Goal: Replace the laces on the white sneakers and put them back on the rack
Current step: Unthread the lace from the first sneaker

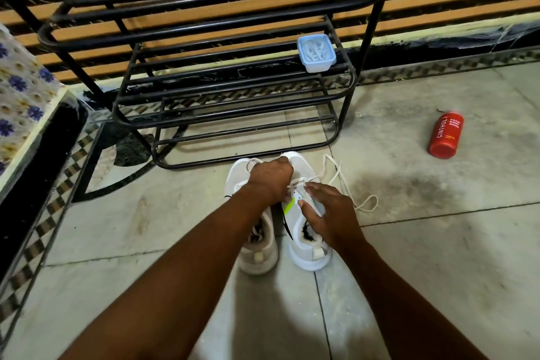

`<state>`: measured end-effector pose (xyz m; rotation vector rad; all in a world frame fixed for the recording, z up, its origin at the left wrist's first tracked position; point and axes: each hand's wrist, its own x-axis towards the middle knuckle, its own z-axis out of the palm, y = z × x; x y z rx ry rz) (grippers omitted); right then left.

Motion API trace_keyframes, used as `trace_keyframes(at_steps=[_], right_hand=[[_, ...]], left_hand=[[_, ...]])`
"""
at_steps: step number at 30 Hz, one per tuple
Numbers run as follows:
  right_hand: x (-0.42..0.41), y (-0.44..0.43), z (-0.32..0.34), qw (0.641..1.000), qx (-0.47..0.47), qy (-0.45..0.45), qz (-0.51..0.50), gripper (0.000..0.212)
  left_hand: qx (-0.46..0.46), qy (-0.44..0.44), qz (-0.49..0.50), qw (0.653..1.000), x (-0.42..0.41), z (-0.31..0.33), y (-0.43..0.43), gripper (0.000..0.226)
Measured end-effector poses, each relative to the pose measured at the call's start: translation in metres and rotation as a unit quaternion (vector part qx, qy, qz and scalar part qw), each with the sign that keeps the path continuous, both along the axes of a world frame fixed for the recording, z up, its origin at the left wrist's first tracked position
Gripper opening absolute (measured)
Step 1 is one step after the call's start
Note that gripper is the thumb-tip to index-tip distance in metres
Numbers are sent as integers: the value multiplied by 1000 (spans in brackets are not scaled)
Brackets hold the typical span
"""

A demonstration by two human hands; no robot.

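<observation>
Fingers of the left hand pinch the lace; the right hand lies straight-fingered on the sneaker.

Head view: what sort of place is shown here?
Probably a home entryway or room corner: a black metal shoe rack stands on a tiled floor, and two white sneakers sit before it.

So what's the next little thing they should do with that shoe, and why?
Probably draw the lace out of the next eyelets. The left hand pinches it above the right-hand sneaker, the right hand rests on that shoe, a long end lies loose on the floor, and white laces sit in the tub on the rack.
</observation>
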<state>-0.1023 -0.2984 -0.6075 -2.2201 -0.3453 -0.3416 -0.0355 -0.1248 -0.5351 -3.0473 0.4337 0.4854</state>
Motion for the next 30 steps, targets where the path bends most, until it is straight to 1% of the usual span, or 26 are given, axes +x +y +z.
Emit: trace_keyframes(at_steps=[3, 6, 8, 11, 16, 20, 22, 24, 28, 30], right_hand=[[-1, -2, -6, 1000, -5, 3, 11, 45], [-1, 0, -10, 1000, -24, 0, 6, 45], [-1, 2, -14, 999, -39, -6, 8, 44], [1, 1, -17, 999, -50, -2, 15, 43], [2, 2, -21, 998, -59, 1, 13, 44], [1, 2, -21, 998, -65, 10, 9, 47], [0, 2, -21, 997, -73, 10, 6, 47], [-1, 4, -20, 997, -82, 14, 1, 48], [-1, 5, -21, 996, -86, 19, -7, 48], [0, 5, -22, 996, -82, 19, -5, 48]], left_hand=[[5, -15, -11, 1000, 0, 3, 3, 46], [32, -73, -19, 997, -5, 2, 2, 34], [49, -101, -28, 993, -9, -1, -1, 33], [40, -127, -23, 991, -9, 2, -2, 35], [20, -166, -60, 984, -15, 15, -4, 24], [-37, -188, -78, 978, -21, 15, 1, 26], [-77, -197, -59, 975, -22, 14, 2, 26], [-137, -205, -21, 969, -20, 19, 4, 28], [-273, -264, 0, 925, -15, 38, 7, 38], [-350, -306, 6, 885, -19, 55, 4, 40]])
